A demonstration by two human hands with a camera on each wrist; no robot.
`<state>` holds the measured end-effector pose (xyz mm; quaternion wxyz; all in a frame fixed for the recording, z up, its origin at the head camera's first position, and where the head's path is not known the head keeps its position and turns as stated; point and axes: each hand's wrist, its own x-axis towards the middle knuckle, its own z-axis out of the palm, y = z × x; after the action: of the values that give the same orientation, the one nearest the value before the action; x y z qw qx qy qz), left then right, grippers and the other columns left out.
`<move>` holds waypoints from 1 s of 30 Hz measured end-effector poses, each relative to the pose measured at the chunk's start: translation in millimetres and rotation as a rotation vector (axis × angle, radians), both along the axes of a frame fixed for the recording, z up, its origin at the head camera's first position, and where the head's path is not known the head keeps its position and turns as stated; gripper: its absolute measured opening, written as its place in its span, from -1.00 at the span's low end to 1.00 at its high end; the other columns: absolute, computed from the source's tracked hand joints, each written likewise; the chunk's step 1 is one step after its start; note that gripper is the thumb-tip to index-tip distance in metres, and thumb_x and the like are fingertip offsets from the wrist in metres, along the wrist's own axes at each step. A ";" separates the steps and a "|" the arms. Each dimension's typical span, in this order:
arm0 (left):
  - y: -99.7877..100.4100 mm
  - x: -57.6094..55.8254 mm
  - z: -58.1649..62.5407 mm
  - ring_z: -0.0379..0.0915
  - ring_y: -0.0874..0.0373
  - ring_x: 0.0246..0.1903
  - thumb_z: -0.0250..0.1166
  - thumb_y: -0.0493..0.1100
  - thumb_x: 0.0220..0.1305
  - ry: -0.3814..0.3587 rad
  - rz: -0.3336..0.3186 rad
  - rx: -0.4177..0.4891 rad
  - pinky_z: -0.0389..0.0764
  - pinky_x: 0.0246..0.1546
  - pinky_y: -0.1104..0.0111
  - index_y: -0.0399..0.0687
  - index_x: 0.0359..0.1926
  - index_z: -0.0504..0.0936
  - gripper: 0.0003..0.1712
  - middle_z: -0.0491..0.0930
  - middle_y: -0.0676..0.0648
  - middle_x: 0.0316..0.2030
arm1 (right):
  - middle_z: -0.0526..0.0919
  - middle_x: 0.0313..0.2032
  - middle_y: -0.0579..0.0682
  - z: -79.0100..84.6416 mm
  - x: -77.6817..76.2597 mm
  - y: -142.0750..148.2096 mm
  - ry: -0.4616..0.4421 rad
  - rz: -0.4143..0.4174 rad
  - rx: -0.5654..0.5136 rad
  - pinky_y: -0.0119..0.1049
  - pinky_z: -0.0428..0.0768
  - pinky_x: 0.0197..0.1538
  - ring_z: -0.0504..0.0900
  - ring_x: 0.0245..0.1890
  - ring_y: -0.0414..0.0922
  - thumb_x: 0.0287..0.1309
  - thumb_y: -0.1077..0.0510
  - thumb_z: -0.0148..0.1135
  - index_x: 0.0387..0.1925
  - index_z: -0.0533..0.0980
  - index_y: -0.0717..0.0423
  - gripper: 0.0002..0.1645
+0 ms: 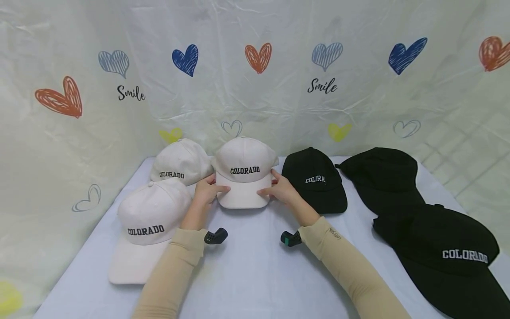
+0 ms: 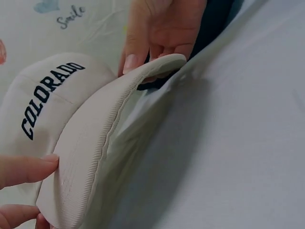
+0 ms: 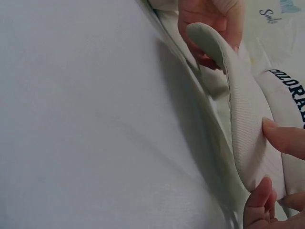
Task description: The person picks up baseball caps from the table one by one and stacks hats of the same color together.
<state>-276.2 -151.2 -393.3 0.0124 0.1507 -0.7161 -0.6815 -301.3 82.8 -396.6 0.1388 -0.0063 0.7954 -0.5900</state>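
Holding white cap (image 1: 244, 155) at 12 o'clock of tabletop (image 1: 247, 266) | pinching brim (image 1: 243, 199) with left hand (image 1: 206, 191) at 9 o'clock, right hand (image 1: 283, 190) at 3, closed to brim thickness | near black cap (image 1: 312, 195) at 3 o'clock

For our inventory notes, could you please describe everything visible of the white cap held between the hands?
The cap is white, seemingly fabric, with a rounded crown, black COLORADO lettering and a curved brim. Upright, it faces the head camera at the back of the table, the brim's front clear of it. The left hand and right hand pinch the brim's sides.
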 end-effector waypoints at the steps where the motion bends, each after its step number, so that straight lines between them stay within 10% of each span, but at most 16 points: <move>1: 0.6 1.4 1.9 0.23 -0.13 0.41 0.42 -0.56 0.09 -0.001 -0.002 0.003 0.29 0.40 0.15 -0.35 0.51 0.24 -0.04 0.33 -0.34 0.40 | 0.37 0.25 0.26 1.0 0.8 1.3 0.001 0.002 0.002 -0.29 0.50 -0.06 0.48 -0.08 -0.01 0.14 0.26 0.50 0.64 -0.06 0.06 0.23; 13: -2.3 13.6 7.0 0.28 -0.13 0.32 0.47 -0.48 0.09 0.001 -0.036 -0.048 0.33 0.35 0.05 -0.21 0.51 0.31 -0.05 0.34 -0.28 0.38 | 0.32 0.07 0.17 10.7 13.4 10.8 0.022 0.020 0.011 -0.35 0.45 -0.25 0.42 -0.37 -0.13 0.12 0.28 0.52 0.65 -0.05 -0.02 0.24; 30: -3.1 33.1 13.6 0.29 -0.18 0.34 0.43 -0.47 0.15 0.008 -0.097 -0.070 0.31 0.36 0.07 -0.19 0.57 0.19 0.00 0.27 -0.29 0.38 | 0.35 0.17 0.21 11.3 33.5 19.9 0.008 0.032 0.016 -0.30 0.55 -0.07 0.52 -0.07 0.03 0.17 0.23 0.50 0.65 -0.05 -0.03 0.20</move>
<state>-243.2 -154.3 -379.6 -0.0123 0.1126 -0.7457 -0.6566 -267.8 102.7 -385.3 0.1450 -0.0204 0.8005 -0.5812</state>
